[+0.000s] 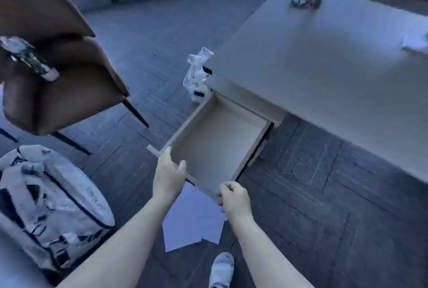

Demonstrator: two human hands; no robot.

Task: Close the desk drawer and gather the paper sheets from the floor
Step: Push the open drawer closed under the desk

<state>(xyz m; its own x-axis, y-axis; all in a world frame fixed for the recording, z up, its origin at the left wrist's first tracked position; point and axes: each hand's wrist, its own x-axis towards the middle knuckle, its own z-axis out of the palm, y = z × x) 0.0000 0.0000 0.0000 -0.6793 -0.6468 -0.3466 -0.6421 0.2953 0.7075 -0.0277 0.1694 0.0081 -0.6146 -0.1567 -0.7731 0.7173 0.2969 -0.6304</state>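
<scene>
The drawer [215,139] stands pulled far out of the table [324,56], empty, with both hands on its front panel. The left hand [169,173] lies flat and mostly open against the panel's left end, thumb hooked over the top edge. The right hand [234,197] is curled around the right corner, fingers bent over the edge. The paper sheets [192,218] lie on the floor just below and between the two hands, partly under the drawer front, overlapping loosely. The likely trouble is an uneven push: with the hands set at opposite ends, more force from one side could skew the drawer and make it bind. Fingers wrapped over the top edge could be pinched as the front meets the table. A shoe [221,269] sits just nearer than the right hand, beside the sheets, so a step forward could crease or scatter them.
</scene>
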